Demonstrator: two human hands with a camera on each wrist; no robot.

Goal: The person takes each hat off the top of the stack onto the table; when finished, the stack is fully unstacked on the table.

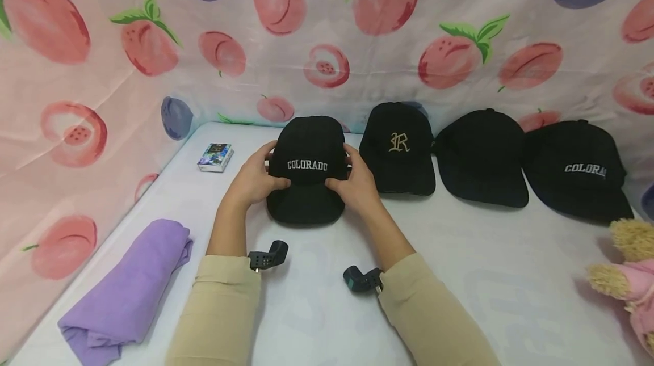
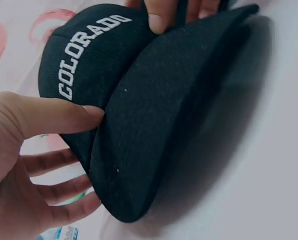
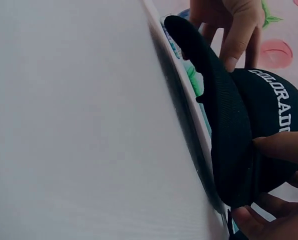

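A black baseball cap [image 1: 306,139] lettered COLORADO in white is held between both hands, its brim toward the wearer of the camera. My left hand [image 1: 258,179] grips its left side, thumb on top where brim meets crown, fingers round the side. On the opposite side my right hand [image 1: 360,181] pinches it likewise, thumb at the brim's base. In the left wrist view the cap's brim [image 2: 144,115] stands above the white surface and throws a shadow on it. The right wrist view shows the brim edge-on, with both thumbs at its base.
To the right stand a black cap with a gold R [image 1: 398,150], a plain black cap [image 1: 482,156] and another COLORADO cap [image 1: 574,167]. A small box [image 1: 216,157] and a folded purple cloth [image 1: 130,292] lie left. A pink plush toy [image 1: 633,286] sits at the right edge.
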